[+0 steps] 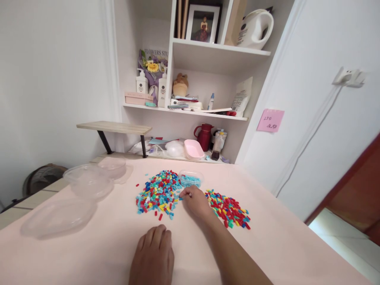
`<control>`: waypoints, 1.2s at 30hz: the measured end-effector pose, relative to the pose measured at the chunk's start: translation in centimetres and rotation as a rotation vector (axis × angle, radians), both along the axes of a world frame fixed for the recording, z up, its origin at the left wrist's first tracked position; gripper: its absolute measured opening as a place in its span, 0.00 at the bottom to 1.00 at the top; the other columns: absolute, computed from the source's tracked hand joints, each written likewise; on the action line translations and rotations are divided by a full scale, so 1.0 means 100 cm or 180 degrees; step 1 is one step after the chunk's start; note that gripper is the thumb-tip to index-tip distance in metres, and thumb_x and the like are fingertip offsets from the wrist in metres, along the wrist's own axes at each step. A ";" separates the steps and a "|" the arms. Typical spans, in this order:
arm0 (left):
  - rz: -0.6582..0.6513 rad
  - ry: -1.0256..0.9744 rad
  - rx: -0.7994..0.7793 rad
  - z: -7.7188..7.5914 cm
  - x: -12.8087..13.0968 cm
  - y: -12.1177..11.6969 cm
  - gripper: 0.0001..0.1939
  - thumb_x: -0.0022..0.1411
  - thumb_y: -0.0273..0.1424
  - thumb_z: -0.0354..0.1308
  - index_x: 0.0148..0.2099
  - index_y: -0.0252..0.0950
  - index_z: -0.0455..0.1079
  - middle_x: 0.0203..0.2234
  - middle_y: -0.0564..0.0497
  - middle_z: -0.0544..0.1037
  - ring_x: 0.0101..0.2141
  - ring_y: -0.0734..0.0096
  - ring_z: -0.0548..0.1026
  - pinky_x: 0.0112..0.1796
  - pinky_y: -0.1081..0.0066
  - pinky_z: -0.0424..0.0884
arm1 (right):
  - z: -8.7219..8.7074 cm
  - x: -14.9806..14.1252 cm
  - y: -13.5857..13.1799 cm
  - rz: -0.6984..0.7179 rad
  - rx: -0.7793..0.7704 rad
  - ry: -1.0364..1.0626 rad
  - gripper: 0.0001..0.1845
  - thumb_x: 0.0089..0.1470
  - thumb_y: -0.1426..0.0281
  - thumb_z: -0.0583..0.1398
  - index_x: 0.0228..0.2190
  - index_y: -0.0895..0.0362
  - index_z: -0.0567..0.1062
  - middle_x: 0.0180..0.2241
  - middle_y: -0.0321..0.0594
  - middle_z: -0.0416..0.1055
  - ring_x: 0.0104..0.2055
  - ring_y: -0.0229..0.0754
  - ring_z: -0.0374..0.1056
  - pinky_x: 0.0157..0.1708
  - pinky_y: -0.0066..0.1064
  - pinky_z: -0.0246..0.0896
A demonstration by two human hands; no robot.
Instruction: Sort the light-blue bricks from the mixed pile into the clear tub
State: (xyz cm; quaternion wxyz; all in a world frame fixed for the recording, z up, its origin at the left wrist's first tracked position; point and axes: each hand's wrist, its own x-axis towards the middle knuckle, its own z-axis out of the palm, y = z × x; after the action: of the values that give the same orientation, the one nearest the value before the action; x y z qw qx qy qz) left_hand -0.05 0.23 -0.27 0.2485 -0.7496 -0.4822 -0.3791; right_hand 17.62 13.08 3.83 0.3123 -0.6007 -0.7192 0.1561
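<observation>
My right hand reaches to the right edge of a mixed pile of small building bricks. Its fingers are pinched together, with a blue brick at the tips. Just beyond that hand stands a clear plastic container holding light blue bricks. To the right of the hand lies a second pile, mostly red with some yellow, green and blue. My left hand rests palm down on the table in front of the mixed pile, fingers lying forward side by side, holding nothing that I can see.
On the pink-covered table, several clear plastic tubs stand at the left. A small wooden shelf rises at the back left. Behind the table are a pink tray, a red jug and a bottle.
</observation>
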 end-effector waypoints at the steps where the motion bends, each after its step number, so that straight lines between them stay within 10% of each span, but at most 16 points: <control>1: 0.0001 0.0006 -0.0012 0.000 0.000 0.000 0.13 0.60 0.22 0.48 0.43 0.42 0.69 0.37 0.53 0.78 0.39 0.68 0.74 0.42 0.67 0.65 | 0.000 0.000 0.000 -0.0009 0.0017 0.0007 0.18 0.55 0.78 0.53 0.34 0.53 0.82 0.42 0.39 0.76 0.43 0.41 0.71 0.42 0.28 0.60; 20: 0.0013 0.0062 0.0009 -0.001 -0.001 -0.001 0.13 0.61 0.23 0.47 0.43 0.41 0.69 0.38 0.53 0.79 0.40 0.67 0.74 0.43 0.67 0.64 | 0.001 -0.006 -0.002 -0.0484 0.0099 -0.0825 0.18 0.55 0.76 0.56 0.44 0.48 0.77 0.47 0.39 0.70 0.38 0.42 0.69 0.31 0.29 0.54; 36: 0.0009 0.0094 -0.0008 -0.001 -0.002 -0.001 0.13 0.62 0.23 0.47 0.43 0.40 0.69 0.38 0.52 0.78 0.40 0.67 0.73 0.43 0.67 0.63 | -0.010 -0.007 0.007 0.0461 0.0420 -0.0531 0.16 0.53 0.78 0.57 0.40 0.52 0.79 0.46 0.42 0.71 0.48 0.45 0.68 0.47 0.32 0.59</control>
State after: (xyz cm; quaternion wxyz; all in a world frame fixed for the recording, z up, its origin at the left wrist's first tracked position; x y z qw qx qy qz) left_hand -0.25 0.16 -0.39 0.2552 -0.7548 -0.4800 -0.3671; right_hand 16.89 13.77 2.80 0.2782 -0.5362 -0.7929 0.0801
